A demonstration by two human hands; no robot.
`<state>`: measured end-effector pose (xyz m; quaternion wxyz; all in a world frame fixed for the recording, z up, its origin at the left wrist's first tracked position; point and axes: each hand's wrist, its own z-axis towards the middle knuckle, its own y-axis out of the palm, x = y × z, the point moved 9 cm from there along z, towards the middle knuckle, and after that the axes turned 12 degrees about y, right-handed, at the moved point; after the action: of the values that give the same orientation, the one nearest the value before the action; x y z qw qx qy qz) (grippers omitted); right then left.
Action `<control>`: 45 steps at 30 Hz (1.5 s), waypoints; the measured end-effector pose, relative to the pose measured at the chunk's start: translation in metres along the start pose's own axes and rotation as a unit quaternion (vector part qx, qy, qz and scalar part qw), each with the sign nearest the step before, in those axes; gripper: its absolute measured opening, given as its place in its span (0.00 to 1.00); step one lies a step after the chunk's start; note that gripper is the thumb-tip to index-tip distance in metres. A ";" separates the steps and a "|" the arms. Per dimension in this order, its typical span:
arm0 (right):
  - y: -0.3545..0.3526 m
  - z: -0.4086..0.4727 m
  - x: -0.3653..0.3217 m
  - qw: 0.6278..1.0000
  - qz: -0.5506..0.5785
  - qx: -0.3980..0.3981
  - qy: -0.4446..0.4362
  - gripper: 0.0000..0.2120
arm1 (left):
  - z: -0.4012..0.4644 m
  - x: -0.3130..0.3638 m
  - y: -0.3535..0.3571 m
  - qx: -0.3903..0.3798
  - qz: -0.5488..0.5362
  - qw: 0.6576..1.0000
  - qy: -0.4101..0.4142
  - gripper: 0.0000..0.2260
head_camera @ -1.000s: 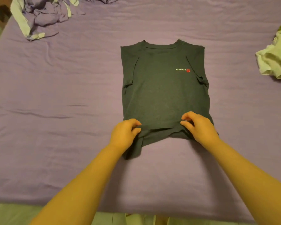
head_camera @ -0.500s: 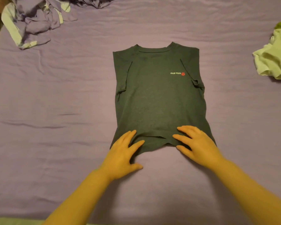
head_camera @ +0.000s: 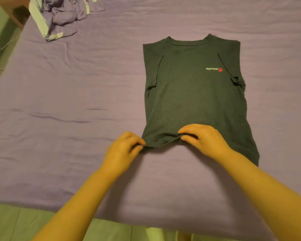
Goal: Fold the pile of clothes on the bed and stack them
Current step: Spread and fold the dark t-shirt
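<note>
"miu miu" on dark T-shirt [head_camera: 189, 94]

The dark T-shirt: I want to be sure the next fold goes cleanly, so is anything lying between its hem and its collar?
Nothing visible. Both hands, left hand and right hand, pinch the hem of the dark T-shirt, whose surface is bare up to the collar.

A plain dark grey-green cotton T-shirt [head_camera: 195, 94] bears small white lettering with a red round mark [head_camera: 214, 69] on its chest. It lies on a plain purple bed sheet [head_camera: 76, 101]. At the bed's far left corner sits a crumpled purple and pale green cloth heap [head_camera: 59, 16].
</note>
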<state>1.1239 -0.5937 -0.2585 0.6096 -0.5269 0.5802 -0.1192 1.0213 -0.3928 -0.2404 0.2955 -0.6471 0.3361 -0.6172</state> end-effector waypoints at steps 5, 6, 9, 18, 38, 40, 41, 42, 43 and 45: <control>-0.011 -0.013 -0.013 1.000 -0.007 0.004 -0.003 0.19 | 0.005 0.007 -0.031 0.003 -0.142 0.987 -0.071 0.05; -0.011 -0.017 -0.019 1.000 -0.008 0.004 -0.015 0.21 | 0.005 0.012 -0.034 0.000 -0.176 0.982 -0.073 0.03; -0.008 -0.029 -0.037 0.999 -0.022 0.007 -0.026 0.24 | -0.002 0.021 -0.035 -0.038 -0.270 0.959 -0.078 0.05; 0.014 -0.079 -0.011 0.995 -0.085 -0.027 0.043 0.22 | -0.019 0.002 0.018 -0.244 0.062 0.968 0.009 0.08; -0.069 -0.135 0.177 0.897 0.098 0.149 0.405 0.21 | 0.057 0.100 0.127 -0.237 -0.235 0.940 -0.069 0.06; -0.071 -0.141 0.189 0.900 0.018 0.108 0.422 0.20 | 0.063 0.102 0.129 -0.252 -0.235 0.934 -0.090 0.08; -0.073 -0.140 0.189 0.907 -0.009 0.108 0.406 0.20 | 0.068 0.100 0.129 -0.238 -0.200 0.947 -0.088 0.09; -0.074 -0.137 0.185 0.919 -0.026 0.115 0.377 0.20 | 0.073 0.097 0.126 -0.210 -0.144 0.964 -0.077 0.09; -0.073 -0.132 0.179 0.931 -0.037 0.114 0.346 0.20 | 0.076 0.093 0.120 -0.179 -0.084 0.978 -0.062 0.10; -0.062 -0.126 0.176 0.949 -0.023 0.081 0.304 0.18 | 0.074 0.089 0.111 -0.133 0.004 0.991 -0.018 0.10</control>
<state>1.1005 -0.8166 -0.2836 0.4421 -0.4277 0.7138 -0.3347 1.0882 -0.5331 -0.2800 0.2154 -0.6904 0.4122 -0.5541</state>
